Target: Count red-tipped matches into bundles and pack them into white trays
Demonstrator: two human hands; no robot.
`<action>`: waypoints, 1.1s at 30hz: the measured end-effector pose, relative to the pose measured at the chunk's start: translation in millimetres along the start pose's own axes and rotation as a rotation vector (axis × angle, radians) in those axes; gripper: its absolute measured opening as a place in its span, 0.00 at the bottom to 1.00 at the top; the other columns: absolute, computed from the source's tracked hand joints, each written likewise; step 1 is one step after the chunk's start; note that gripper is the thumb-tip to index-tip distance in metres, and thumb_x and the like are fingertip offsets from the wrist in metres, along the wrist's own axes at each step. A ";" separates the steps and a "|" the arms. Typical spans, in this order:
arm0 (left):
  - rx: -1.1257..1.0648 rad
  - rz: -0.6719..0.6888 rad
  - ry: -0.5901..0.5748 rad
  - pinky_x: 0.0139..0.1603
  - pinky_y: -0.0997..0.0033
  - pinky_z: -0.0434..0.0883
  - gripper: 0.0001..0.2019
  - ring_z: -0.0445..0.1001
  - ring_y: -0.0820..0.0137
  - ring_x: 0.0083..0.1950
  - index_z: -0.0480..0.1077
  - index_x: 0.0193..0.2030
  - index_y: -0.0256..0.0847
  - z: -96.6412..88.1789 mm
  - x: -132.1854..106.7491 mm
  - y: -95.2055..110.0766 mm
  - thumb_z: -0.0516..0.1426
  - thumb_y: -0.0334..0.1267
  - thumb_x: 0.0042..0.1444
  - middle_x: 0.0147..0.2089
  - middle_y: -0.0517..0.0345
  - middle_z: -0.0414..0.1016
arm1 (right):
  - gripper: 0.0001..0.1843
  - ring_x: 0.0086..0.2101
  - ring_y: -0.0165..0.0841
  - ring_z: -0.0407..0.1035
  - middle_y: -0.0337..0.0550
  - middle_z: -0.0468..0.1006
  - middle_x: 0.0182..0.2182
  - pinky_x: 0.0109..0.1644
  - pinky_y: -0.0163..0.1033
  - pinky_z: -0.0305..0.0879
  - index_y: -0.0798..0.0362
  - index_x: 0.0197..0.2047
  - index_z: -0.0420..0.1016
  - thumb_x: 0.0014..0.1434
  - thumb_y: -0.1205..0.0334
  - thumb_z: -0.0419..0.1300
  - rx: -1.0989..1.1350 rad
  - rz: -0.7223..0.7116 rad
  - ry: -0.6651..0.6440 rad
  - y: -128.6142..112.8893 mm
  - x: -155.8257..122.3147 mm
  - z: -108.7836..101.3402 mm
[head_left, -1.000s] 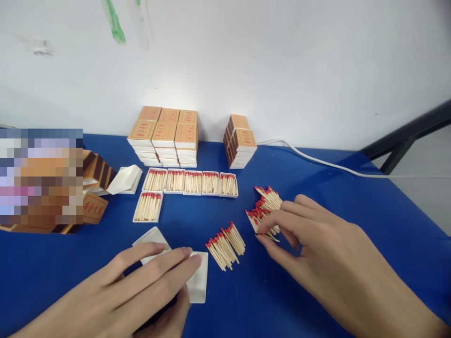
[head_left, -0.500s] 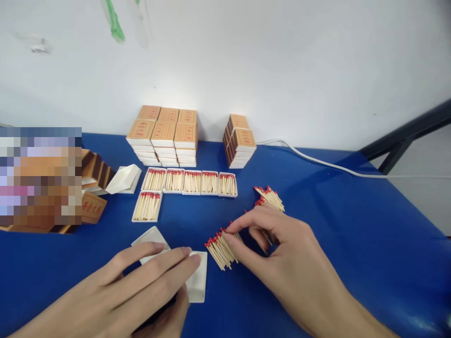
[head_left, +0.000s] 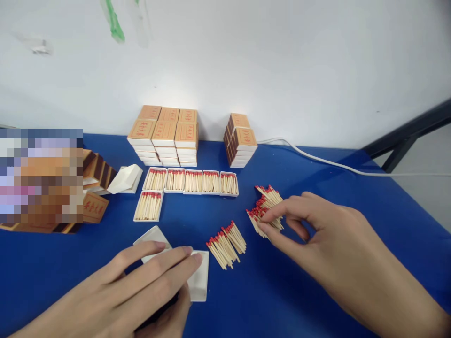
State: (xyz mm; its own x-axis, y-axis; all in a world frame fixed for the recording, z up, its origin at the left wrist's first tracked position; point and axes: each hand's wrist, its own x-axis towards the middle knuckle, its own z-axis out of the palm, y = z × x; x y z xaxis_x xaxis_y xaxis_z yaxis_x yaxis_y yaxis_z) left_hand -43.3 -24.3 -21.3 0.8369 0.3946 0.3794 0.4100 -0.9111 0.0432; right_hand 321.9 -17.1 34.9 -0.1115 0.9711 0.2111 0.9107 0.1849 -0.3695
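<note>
My left hand reaches over an empty white matchbox tray; its fingers rest on the tray's left side and its thumb is at the near corner. Another white tray lies partly hidden under those fingers. My right hand has thumb and index fingertips pinched at the left edge of a loose pile of red-tipped matches; how many matches it grips is hidden. Between the hands a smaller group of matches lies in a slanting row on the blue table.
Several filled trays form a row, with one more filled tray in front. Behind stand a matchbox stack and a smaller stack. White trays and matchboxes lie left. A white cable runs along the wall.
My right hand has moved right and slightly up, from the smaller match group to the larger pile, uncovering the smaller group. My left hand and the tray have stayed in place.
</note>
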 end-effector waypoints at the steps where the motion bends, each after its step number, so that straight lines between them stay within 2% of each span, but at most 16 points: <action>1: -0.007 0.001 -0.006 0.94 0.51 0.65 0.21 0.77 0.59 0.81 0.83 0.69 0.50 -0.6 -0.4 0.0 0.68 0.52 0.75 0.80 0.57 0.80 | 0.09 0.31 0.39 0.79 0.39 0.87 0.31 0.29 0.41 0.65 0.40 0.40 0.90 0.73 0.57 0.69 -0.044 -0.040 0.006 -0.3 -2.8 0.0; 5: -0.016 0.015 -0.016 0.88 0.51 0.75 0.24 0.79 0.56 0.80 0.82 0.71 0.52 -2.3 -2.3 -0.4 0.69 0.54 0.73 0.81 0.56 0.79 | 0.14 0.30 0.41 0.80 0.42 0.83 0.29 0.27 0.42 0.63 0.41 0.39 0.89 0.75 0.59 0.63 -0.230 -0.124 0.055 -3.8 -12.8 2.8; 8: -0.006 0.009 -0.014 0.88 0.52 0.75 0.24 0.80 0.54 0.79 0.82 0.71 0.51 -1.3 -2.9 -0.1 0.70 0.52 0.72 0.81 0.57 0.79 | 0.14 0.28 0.42 0.79 0.42 0.79 0.27 0.25 0.43 0.59 0.42 0.38 0.87 0.74 0.59 0.62 -0.309 -0.130 0.093 -6.9 -15.5 6.5; 12: 0.002 -0.003 -0.003 0.89 0.55 0.73 0.25 0.80 0.55 0.79 0.82 0.72 0.50 1.5 -2.6 1.4 0.73 0.47 0.70 0.82 0.58 0.78 | 0.13 0.29 0.43 0.80 0.42 0.79 0.28 0.27 0.45 0.63 0.44 0.38 0.86 0.74 0.61 0.61 -0.308 -0.157 0.094 -9.5 -15.6 9.1; 18: -0.006 -0.028 -0.001 0.87 0.58 0.74 0.24 0.81 0.57 0.79 0.82 0.71 0.54 2.1 -2.7 1.5 0.73 0.47 0.70 0.83 0.61 0.77 | 0.14 0.30 0.42 0.81 0.41 0.82 0.30 0.30 0.45 0.66 0.44 0.36 0.83 0.75 0.63 0.60 -0.294 -0.169 0.071 -8.7 -17.8 8.9; 23: 0.006 -0.014 -0.006 0.85 0.55 0.78 0.24 0.82 0.56 0.77 0.82 0.72 0.54 -0.2 -4.0 2.1 0.72 0.49 0.72 0.83 0.61 0.77 | 0.15 0.31 0.42 0.82 0.41 0.85 0.31 0.31 0.47 0.67 0.44 0.37 0.83 0.76 0.62 0.60 -0.290 -0.169 0.072 -10.4 -17.3 9.1; 29: -0.005 -0.008 0.009 0.88 0.57 0.74 0.22 0.82 0.57 0.78 0.83 0.68 0.52 -1.1 2.0 2.0 0.73 0.46 0.70 0.81 0.60 0.79 | 0.17 0.33 0.42 0.83 0.42 0.88 0.34 0.33 0.48 0.69 0.44 0.38 0.84 0.78 0.64 0.58 -0.301 -0.194 0.070 -15.0 -17.9 12.4; 33: -0.014 -0.005 0.013 0.89 0.55 0.72 0.22 0.82 0.57 0.77 0.83 0.68 0.52 -0.7 4.3 1.6 0.74 0.45 0.69 0.81 0.59 0.79 | 0.18 0.33 0.43 0.83 0.42 0.86 0.33 0.32 0.49 0.69 0.45 0.36 0.82 0.78 0.65 0.58 -0.292 -0.186 0.077 -16.2 -17.6 12.6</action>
State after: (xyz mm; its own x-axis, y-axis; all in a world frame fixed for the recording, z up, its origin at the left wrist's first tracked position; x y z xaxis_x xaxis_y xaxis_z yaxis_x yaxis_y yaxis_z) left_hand -39.4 -24.2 -18.9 0.8301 0.3976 0.3910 0.4090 -0.9107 0.0577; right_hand 304.1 -35.3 25.7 -0.2660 0.9084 0.3225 0.9541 0.2959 -0.0467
